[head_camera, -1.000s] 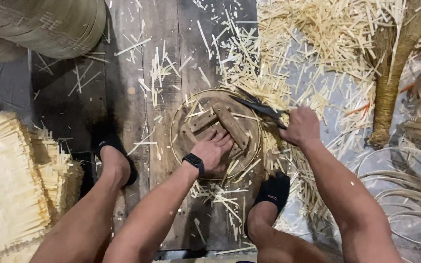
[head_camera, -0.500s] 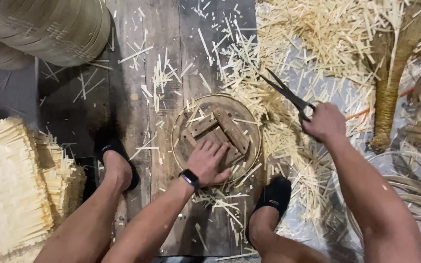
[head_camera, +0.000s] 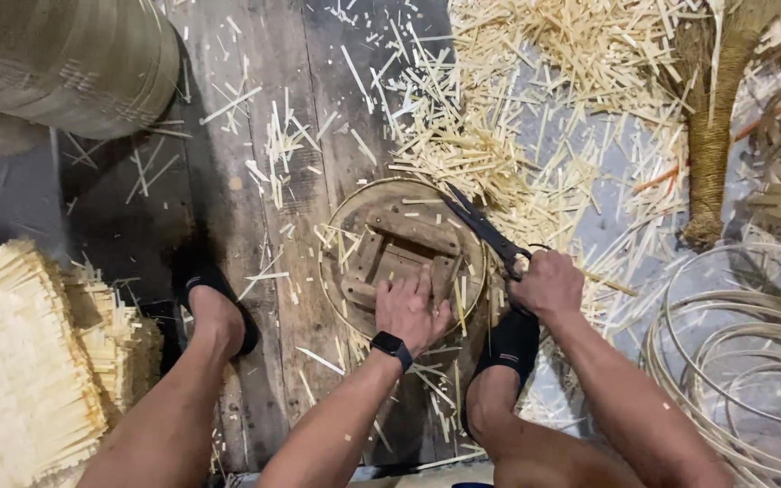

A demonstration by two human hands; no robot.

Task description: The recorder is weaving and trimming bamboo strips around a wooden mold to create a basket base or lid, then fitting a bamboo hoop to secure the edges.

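Note:
A round bamboo-rimmed frame (head_camera: 336, 237) with wooden slats inside lies on the dark plank floor. My left hand (head_camera: 411, 309), with a black watch on the wrist, presses flat on the slats at the frame's near side. My right hand (head_camera: 546, 283) grips black scissors (head_camera: 484, 229), whose blades point up-left over the frame's right rim. Both my feet in dark sandals rest on either side of the frame.
Cut bamboo splints (head_camera: 535, 117) litter the floor at the top right. A stack of woven bamboo mats (head_camera: 20, 370) sits at the left, a big woven basket (head_camera: 65, 54) at the top left, coiled bamboo hoops (head_camera: 752, 361) at the right, a rope-wrapped post (head_camera: 711, 154) beyond.
My right hand has come back down from the raised position, bringing the scissors to the frame's right rim. My left hand stays pressed on the slats.

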